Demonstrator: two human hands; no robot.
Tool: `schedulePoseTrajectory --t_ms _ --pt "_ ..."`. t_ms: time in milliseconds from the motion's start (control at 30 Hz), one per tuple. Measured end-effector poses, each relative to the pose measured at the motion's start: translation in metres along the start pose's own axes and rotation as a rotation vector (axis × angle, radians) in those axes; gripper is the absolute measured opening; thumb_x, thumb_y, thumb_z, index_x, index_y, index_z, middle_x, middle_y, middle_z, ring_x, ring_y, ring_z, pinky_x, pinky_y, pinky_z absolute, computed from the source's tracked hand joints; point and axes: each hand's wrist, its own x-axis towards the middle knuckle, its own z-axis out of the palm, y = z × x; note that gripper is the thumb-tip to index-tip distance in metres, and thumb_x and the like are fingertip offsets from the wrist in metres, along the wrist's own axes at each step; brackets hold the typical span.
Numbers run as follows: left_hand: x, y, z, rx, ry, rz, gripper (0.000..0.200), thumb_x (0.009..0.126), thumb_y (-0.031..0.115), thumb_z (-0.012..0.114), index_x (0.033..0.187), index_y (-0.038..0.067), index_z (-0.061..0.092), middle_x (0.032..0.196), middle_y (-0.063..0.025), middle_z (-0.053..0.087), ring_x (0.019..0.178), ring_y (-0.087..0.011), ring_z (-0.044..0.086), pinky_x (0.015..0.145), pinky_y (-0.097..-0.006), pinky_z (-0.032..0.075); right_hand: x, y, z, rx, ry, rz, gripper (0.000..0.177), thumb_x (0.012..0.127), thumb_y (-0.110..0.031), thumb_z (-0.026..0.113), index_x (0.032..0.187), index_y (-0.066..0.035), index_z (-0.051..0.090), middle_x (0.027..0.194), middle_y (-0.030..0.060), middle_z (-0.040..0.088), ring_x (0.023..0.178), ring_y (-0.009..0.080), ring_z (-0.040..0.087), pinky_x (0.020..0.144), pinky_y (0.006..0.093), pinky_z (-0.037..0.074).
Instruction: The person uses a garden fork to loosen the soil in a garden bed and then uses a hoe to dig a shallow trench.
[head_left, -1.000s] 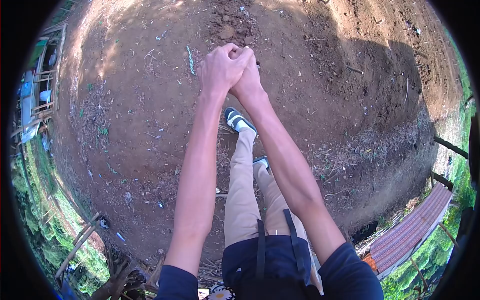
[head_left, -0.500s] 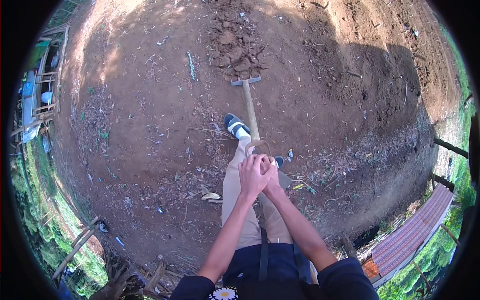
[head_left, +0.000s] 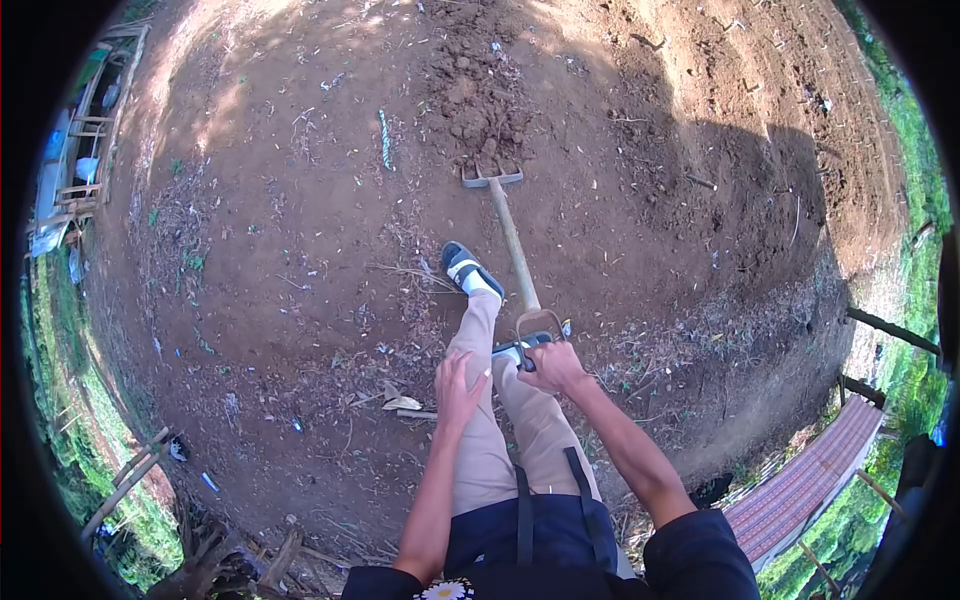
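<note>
One hand grips a digging fork sunk in bare red soil.
Right hand is closed round the fork's D-grip, above the knees; the wooden shaft slants away to the head, its tines buried at the near edge of loose clods; left hand is open, fingers spread, over the thigh and clear of the grip; a black-and-white shoe is planted just left of the shaft; a scrap of green rope lies left of the head; dry leaves lie near the left hand; a corrugated roof shows far right.
</note>
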Motion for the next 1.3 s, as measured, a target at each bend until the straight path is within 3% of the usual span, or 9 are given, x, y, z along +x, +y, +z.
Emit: schedulePoseTrajectory --t_ms 167,267,467,667,733,967,1133,1267,1300 --pt "-0.003 -0.012 0.023 0.042 -0.063 -0.113 0.048 0.074 0.028 0.062 0.117 0.014 0.048 0.124 -0.0155 0.039 0.113 -0.0344 0.039 0.093 -0.0440 0.032 0.018 -0.024 -0.136 -0.124 0.290 -0.023 0.036 0.068 -0.040 0.054 0.068 -0.005 0.062 0.057 0.0140 0.058 0.057 0.0294 0.060 0.057 0.0399 0.048" --pt "-0.004 -0.006 0.022 0.006 -0.066 -0.123 0.050 0.074 0.029 0.062 0.119 0.014 0.045 0.125 -0.0158 0.039 0.115 -0.0348 0.038 0.094 -0.0440 0.033 0.017 -0.052 -0.241 -0.062 0.434 -0.030 0.032 0.073 -0.037 0.052 0.081 -0.009 0.066 0.058 0.0132 0.058 0.056 0.0268 0.060 0.057 0.0377 0.048" --pt "-0.004 -0.032 0.007 -0.406 0.102 -0.191 0.052 0.080 0.031 0.056 0.124 0.008 0.039 0.122 -0.0193 0.042 0.113 -0.0338 0.041 0.093 -0.0401 0.034 -0.051 -0.123 -0.364 -0.148 0.379 -0.033 0.034 0.071 -0.029 0.047 0.072 -0.002 0.067 0.038 0.0073 0.042 0.035 0.0199 0.047 0.043 0.0317 0.041" --pt "-0.046 -0.089 0.005 -0.590 0.031 -0.666 0.051 0.083 0.032 0.051 0.126 0.007 0.037 0.111 -0.0208 0.052 0.100 -0.0322 0.053 0.088 -0.0381 0.039 -0.013 -0.119 -0.312 -0.314 0.232 -0.064 0.032 0.072 -0.031 0.048 0.075 -0.008 0.068 0.046 0.0162 0.052 0.044 0.0280 0.056 0.049 0.0358 0.047" --pt "-0.080 -0.116 0.009 -0.413 -0.130 -0.717 0.051 0.083 0.031 0.051 0.126 0.008 0.037 0.113 -0.0212 0.051 0.100 -0.0299 0.053 0.086 -0.0376 0.040 -0.004 -0.116 -0.307 -0.331 0.216 -0.139 0.031 0.072 -0.032 0.048 0.076 -0.008 0.068 0.048 0.0171 0.053 0.046 0.0283 0.057 0.050 0.0360 0.047" --pt "-0.190 -0.191 0.070 -0.419 0.062 -0.698 0.050 0.077 0.018 0.059 0.117 -0.005 0.041 0.107 -0.0213 0.052 0.094 -0.0292 0.054 0.086 -0.0375 0.041 0.019 -0.101 -0.337 -0.339 0.274 -0.144 0.037 0.074 -0.039 0.051 0.071 -0.007 0.068 0.050 0.0183 0.054 0.050 0.0308 0.058 0.051 0.0368 0.047" --pt "-0.132 -0.106 -0.031 -0.559 -0.072 -0.886 0.051 0.080 0.023 0.057 0.121 0.002 0.036 0.102 -0.0168 0.053 0.082 -0.0277 0.056 0.075 -0.0372 0.046 0.040 -0.094 -0.353 -0.360 0.237 -0.106 0.039 0.074 -0.042 0.051 0.066 -0.007 0.067 0.050 0.0184 0.054 0.051 0.0311 0.058 0.051 0.0371 0.047" --pt "-0.074 -0.100 -0.089 -0.522 0.035 -0.748 0.050 0.082 0.027 0.054 0.123 0.008 0.034 0.100 -0.0143 0.054 0.074 -0.0231 0.057 0.059 -0.0316 0.048 0.038 -0.084 -0.354 -0.335 0.297 -0.187 0.037 0.074 -0.041 0.050 0.071 -0.009 0.068 0.047 0.0166 0.052 0.046 0.0297 0.055 0.047 0.0367 0.045" --pt "-0.057 -0.090 -0.113 -0.739 0.089 -0.811 0.048 0.083 0.028 0.053 0.124 0.010 0.033 0.099 -0.0128 0.055 0.071 -0.0188 0.057 0.053 -0.0274 0.045 0.040 -0.085 -0.355 -0.345 0.318 -0.207 0.037 0.074 -0.042 0.051 0.068 -0.009 0.068 0.046 0.0161 0.051 0.046 0.0299 0.055 0.047 0.0372 0.045"
